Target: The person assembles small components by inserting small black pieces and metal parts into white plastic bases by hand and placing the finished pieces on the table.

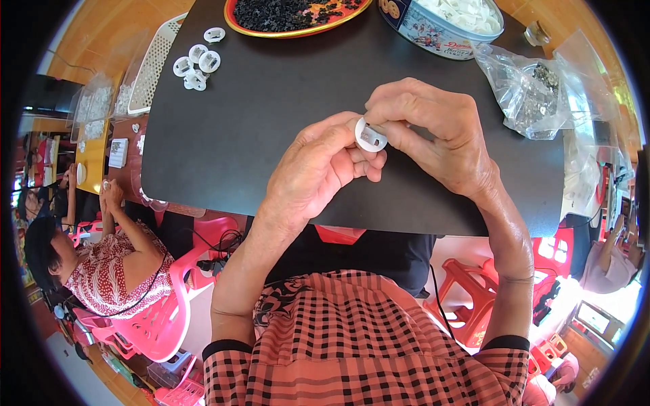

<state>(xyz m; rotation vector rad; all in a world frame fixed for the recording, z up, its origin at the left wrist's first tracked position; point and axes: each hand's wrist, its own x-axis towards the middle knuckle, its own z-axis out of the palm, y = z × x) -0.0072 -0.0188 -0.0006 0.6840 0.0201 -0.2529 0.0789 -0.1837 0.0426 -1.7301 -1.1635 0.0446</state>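
Note:
A small white round plastic piece [370, 140] with a slotted, metallic-looking insert in its middle is held up over the near part of the dark table. My left hand [305, 166] grips its left edge between thumb and fingers, the other fingers curled beneath. From the right, my right hand [437, 128] pinches at the piece's upper edge with thumb and forefinger. Whether a smaller part is between those fingertips is hidden. Several similar white round pieces [209, 61] lie at the table's far left.
A red, gold-rimmed tray [298, 32] of small black parts stands at the far edge. Right of it is a round blue tin [433, 42] of white pieces. A clear bag [525, 101] of small metal parts lies at right. Another person [115, 264] sits at left.

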